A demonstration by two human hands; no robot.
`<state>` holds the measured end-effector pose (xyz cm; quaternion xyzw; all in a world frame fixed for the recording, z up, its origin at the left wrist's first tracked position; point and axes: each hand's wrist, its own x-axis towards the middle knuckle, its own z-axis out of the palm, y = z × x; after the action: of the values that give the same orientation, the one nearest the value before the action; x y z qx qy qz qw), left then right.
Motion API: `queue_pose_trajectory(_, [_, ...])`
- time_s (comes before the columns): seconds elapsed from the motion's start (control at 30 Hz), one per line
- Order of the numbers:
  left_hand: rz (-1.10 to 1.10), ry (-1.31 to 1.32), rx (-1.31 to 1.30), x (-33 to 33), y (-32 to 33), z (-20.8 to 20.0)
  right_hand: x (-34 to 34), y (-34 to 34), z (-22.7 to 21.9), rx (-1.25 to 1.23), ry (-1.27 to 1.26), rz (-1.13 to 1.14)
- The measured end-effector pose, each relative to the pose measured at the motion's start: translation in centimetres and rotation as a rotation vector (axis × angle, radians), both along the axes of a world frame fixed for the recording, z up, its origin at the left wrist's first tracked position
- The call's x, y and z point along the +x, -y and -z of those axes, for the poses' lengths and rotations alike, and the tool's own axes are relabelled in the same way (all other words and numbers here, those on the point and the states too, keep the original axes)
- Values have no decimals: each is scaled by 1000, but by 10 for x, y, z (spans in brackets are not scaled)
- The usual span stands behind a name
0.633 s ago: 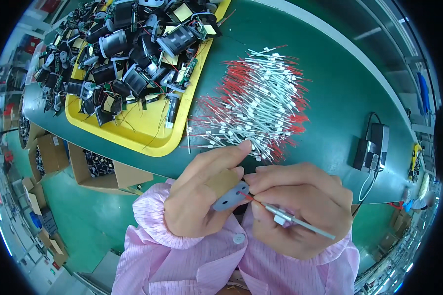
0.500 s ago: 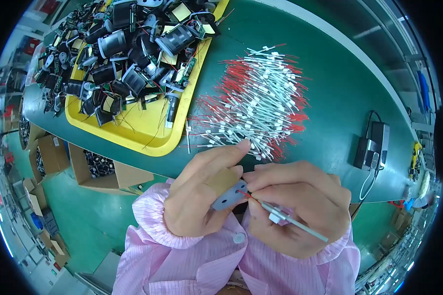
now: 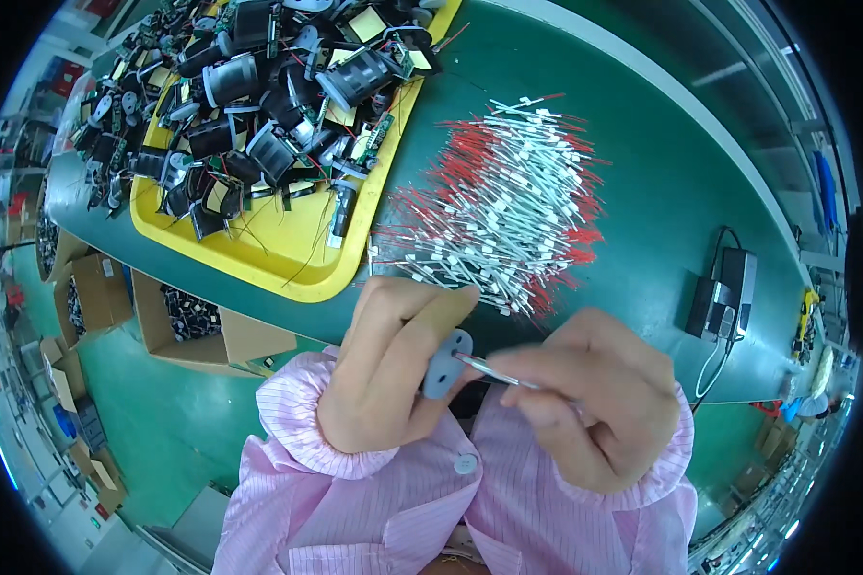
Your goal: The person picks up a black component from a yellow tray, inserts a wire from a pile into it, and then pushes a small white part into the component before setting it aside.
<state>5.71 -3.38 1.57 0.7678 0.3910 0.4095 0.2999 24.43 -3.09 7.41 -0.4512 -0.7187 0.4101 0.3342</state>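
Curled fingers of my left hand [image 3: 384, 374] hold a grey plastic end piece with small dark holes [image 3: 443, 366], tilted on edge in front of my chest. The rest of that part is hidden behind the hand. A thin white-sleeved wire [image 3: 499, 372], red at its tip, meets the face of the grey piece at one hole; how deep it sits I cannot tell. My right hand [image 3: 599, 402] closes thumb and index finger about this wire, the fingertips slightly blurred. Beyond both hands lies a pile of similar white-sleeved red wires [image 3: 518, 201] on the green table.
A yellow tray [image 3: 302, 286] at the far left is heaped with black cylindrical parts [image 3: 230, 81], circuit boards and thin wires. Black power adapters [image 3: 721, 292] with a cable lie at the right. Open cardboard boxes [image 3: 249, 337] stand on the floor below the table's left edge.
My right hand has shifted its hold, its fingers less tightly bunched. The wire's long end no longer sticks out across the right palm. The grey piece has turned more upright.
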Motion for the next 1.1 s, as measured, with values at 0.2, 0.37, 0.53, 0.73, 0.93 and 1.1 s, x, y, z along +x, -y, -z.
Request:
queue_pose_trajectory(0.2, [6, 71, -104, -1, 0, -7, 5, 0, 6, 105, 94, 38])
queue_pose_trajectory(0.37, [59, 66, -148, -9, -1, 1, 10, -5, 7, 174, 260, -103])
queue_pose_trajectory(0.53, [5, 86, -118, -3, -6, -4, 10, -3, 8, 121, 262, -121])
queue_pose_trajectory(0.73, [56, 204, -170, -7, -4, 8, 5, -6, 13, 256, 354, -75])
queue_pose_trajectory(0.93, [27, 263, -149, -3, -1, 16, 3, -9, 31, 219, 245, -126])
queue_pose_trajectory(1.1, [18, 174, -4, -4, -4, 13, 2, -6, 28, 344, 337, -114])
